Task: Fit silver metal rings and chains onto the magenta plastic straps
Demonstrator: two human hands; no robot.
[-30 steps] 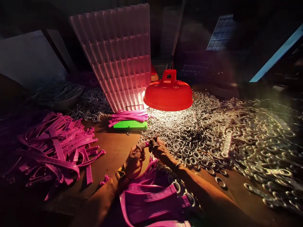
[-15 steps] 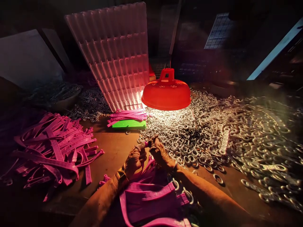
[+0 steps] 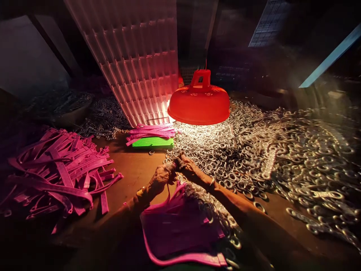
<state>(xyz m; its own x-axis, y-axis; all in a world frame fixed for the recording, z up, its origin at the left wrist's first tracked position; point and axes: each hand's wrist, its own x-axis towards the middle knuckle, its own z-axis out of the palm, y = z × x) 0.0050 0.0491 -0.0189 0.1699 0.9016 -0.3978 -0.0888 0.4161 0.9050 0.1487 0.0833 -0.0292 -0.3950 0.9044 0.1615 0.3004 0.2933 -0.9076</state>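
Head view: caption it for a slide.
Under a red lamp, both hands work a pink strap beside heaped metal rings.

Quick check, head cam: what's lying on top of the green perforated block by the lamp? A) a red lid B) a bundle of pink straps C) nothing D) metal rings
B: a bundle of pink straps lies across the top of the green perforated block, just left of the red lamp; the metal rings lie on the table beside it.
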